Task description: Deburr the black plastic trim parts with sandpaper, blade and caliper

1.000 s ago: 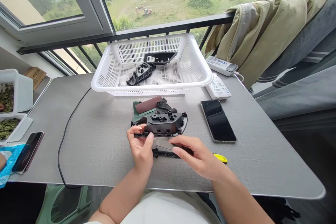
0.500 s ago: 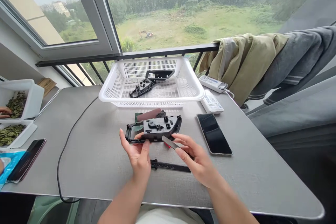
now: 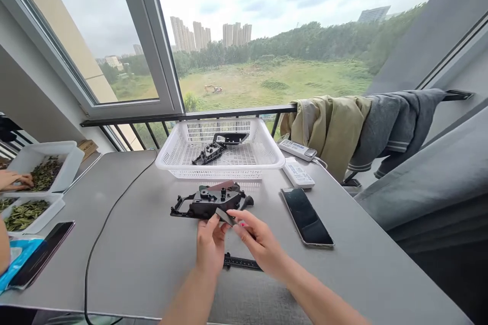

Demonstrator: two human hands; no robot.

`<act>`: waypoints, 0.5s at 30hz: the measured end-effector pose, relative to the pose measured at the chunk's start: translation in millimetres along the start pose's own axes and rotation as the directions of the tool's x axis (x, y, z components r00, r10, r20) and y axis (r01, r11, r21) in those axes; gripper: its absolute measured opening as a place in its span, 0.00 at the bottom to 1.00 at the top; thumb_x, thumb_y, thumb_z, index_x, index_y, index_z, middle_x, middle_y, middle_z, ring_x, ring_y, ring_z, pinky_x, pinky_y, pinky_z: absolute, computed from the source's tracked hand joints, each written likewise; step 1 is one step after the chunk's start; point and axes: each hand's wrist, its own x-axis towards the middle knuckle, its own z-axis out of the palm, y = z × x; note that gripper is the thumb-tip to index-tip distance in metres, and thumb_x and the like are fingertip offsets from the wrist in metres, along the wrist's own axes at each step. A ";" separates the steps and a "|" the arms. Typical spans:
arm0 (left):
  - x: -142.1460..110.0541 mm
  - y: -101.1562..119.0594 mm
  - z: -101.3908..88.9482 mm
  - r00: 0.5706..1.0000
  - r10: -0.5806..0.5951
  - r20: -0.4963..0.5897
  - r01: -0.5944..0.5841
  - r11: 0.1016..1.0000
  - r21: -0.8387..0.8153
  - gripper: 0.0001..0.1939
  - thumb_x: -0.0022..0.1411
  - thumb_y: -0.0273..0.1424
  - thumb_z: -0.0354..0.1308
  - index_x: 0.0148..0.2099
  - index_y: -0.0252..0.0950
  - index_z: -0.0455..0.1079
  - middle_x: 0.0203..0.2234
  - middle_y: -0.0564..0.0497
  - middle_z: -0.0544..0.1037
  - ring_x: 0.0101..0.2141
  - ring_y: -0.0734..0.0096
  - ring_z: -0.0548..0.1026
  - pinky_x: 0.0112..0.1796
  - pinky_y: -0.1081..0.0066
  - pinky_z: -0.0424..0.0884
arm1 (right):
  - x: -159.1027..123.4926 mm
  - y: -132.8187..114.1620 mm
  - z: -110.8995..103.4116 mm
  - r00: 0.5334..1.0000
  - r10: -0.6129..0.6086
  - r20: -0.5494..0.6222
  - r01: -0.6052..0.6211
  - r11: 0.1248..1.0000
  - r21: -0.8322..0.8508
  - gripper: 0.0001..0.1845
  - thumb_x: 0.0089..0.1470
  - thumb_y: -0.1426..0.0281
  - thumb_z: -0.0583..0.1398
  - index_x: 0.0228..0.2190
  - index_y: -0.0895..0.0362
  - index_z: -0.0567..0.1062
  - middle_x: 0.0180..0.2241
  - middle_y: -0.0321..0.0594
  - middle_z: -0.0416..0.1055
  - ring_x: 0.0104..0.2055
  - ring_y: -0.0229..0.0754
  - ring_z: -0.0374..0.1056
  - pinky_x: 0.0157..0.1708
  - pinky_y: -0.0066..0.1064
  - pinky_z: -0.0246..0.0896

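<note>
A black moulded plastic part, with an open frame at its left end and small posts on top, is tilted above the table. My left hand is closed at its lower front edge, thumb up, other fingers partly hidden. In my right hand, a flat grey strip is pinched between thumb and fingers, its tip against or very near the part's front edge by my left thumb. Beneath my hands lies a black caliper, partly covered. Behind the part a reddish-brown piece shows.
A white plastic basket holding black parts stands at the back. To the right are a phone and white boxes. A black cable, another phone and leaf-filled tubs with another person's hand are left.
The view has tipped upward. My left hand has shifted from the part's left end toward its middle, and the part is turned. My right hand has moved left, closer to my left.
</note>
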 end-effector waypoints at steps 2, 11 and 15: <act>2.4 -0.6 -0.5 0.999 0.007 0.036 -0.007 1.000 -0.006 0.14 0.42 0.33 0.72 0.33 0.35 0.76 0.28 0.51 0.80 0.30 0.69 0.78 0.30 0.73 0.72 | 4.0 -1.3 4.4 0.999 -0.039 -0.016 0.037 0.990 -0.140 0.19 0.64 0.62 0.50 0.52 0.52 0.69 0.36 0.41 0.74 0.30 0.39 0.68 0.30 0.31 0.65; 16.1 -2.5 0.3 0.973 0.159 -0.170 -0.146 0.986 0.085 0.21 0.31 0.30 0.76 0.31 0.33 0.74 0.25 0.54 0.78 0.27 0.74 0.75 0.26 0.77 0.67 | 18.9 -4.4 19.0 0.983 -0.158 0.092 0.177 0.682 -0.709 0.20 0.63 0.74 0.51 0.56 0.57 0.64 0.36 0.44 0.75 0.27 0.40 0.71 0.21 0.27 0.59; 18.9 -2.3 -3.4 0.950 0.163 -0.266 -0.151 0.986 0.064 0.21 0.31 0.31 0.76 0.29 0.33 0.72 0.22 0.55 0.75 0.24 0.76 0.73 0.26 0.75 0.67 | 11.0 -19.3 23.0 0.961 -0.268 0.075 0.228 0.601 -0.766 0.14 0.60 0.74 0.56 0.48 0.57 0.71 0.42 0.49 0.73 0.38 0.45 0.71 0.34 0.35 0.67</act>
